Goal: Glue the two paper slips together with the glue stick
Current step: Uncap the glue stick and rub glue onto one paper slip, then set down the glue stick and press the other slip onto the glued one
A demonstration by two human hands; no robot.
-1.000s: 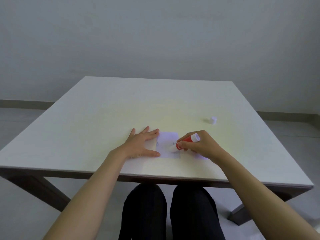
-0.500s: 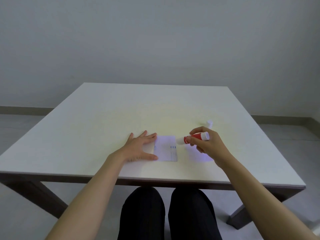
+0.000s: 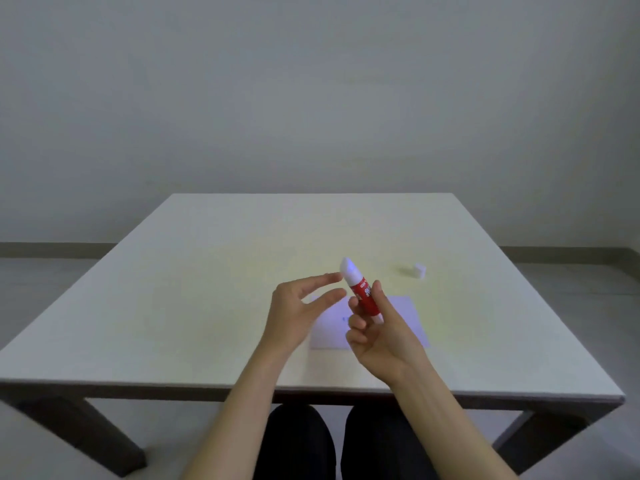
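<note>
My right hand (image 3: 377, 337) holds the red glue stick (image 3: 362, 294) lifted above the table, its white glue tip pointing up and away. My left hand (image 3: 298, 313) is raised beside it, fingers spread, fingertips close to the stick's tip but holding nothing. Under both hands lie the two pale paper slips: one (image 3: 329, 332) partly hidden between my hands, the other (image 3: 405, 313) to its right, partly behind my right hand. The stick's white cap (image 3: 419, 270) stands on the table farther back to the right.
The white square table (image 3: 173, 306) carries only the slips and the cap. Its near edge runs just in front of my dark-trousered knees (image 3: 346, 445). A plain wall stands behind the table.
My right hand lifted the glue stick off the paper and turned its tip upward. My left hand left the slip it was pressing down and rose toward the stick.
</note>
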